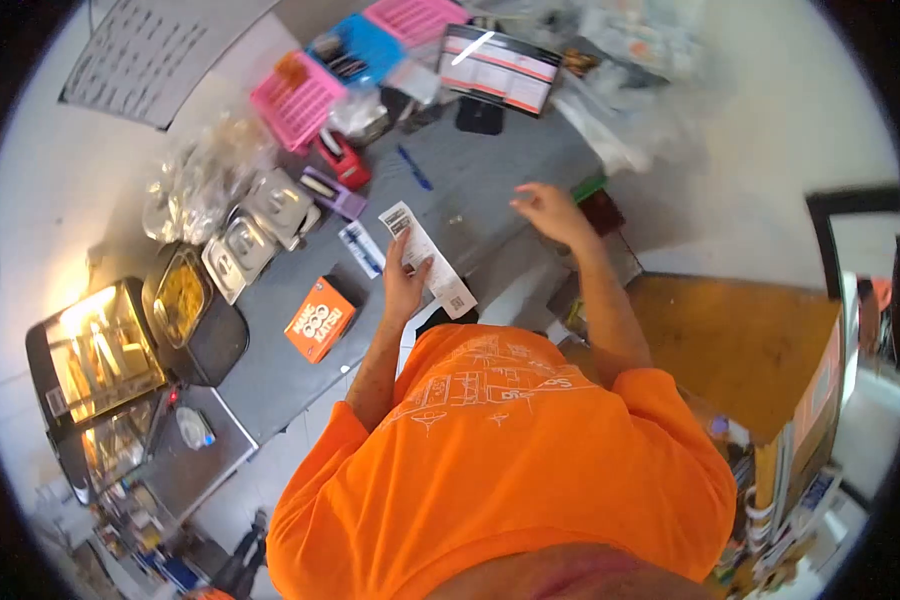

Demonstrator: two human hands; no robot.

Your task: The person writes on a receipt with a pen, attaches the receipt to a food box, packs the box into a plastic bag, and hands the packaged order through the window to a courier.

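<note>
My left hand (403, 284) holds a long white printed receipt (432, 262) between thumb and fingers, over the front edge of the grey counter. Printed lines and a square code show on the paper. My right hand (552, 212) is raised to the right of the receipt, touching nothing. Its fingers are partly bent and apart, with nothing visible in them. Left of the receipt lie an orange box (320, 319) and a small blue-and-white packet (361, 249). Further back on the counter is a blue pen (414, 167).
Metal lidded pans (240, 255), a purple stapler-like tool (332, 193) and a red tape dispenser (344, 160) line the left. Behind are a pink basket (297, 103), a blue basket (360, 50) and a tablet on a stand (499, 68). A lit food warmer (100, 350) stands far left.
</note>
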